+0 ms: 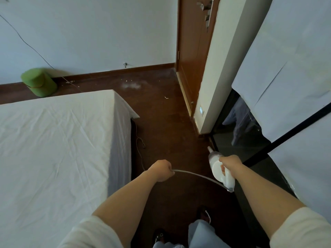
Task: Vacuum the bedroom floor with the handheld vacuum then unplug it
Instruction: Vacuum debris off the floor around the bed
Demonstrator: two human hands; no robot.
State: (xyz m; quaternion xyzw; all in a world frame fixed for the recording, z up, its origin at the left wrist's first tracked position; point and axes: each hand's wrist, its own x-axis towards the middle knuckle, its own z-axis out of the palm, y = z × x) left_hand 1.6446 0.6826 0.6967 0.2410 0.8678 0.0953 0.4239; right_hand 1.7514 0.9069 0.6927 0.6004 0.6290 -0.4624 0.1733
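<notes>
Handheld vacuum [221, 170], white with a narrow nozzle pointing down at the floor, sits in the right hand [230, 164], whose fingers wrap its handle near the right side of the scene, just beside the dark base of the wardrobe [238, 140]. From its rear end the power cord [197, 176] arcs left into the left hand [162, 170], which is fisted around it and keeps the slack off the floor; the two hands are apart, joined only by that cord. Left of them runs the bed [53, 140] under a white sheet. Beyond the hands the dark wooden floor [161, 113] stretches toward the far wall, with a dusty pale patch [131, 85] and small scraps near the skirting board, and a green cushion [39, 82] at far left. A wooden door [191, 51] stands at the far right.

Judging by the debris ahead, vacuuming is under way and unplugging lies later. Next, the nozzle should travel forward along the aisle toward that patch, with cord fed out freely.
</notes>
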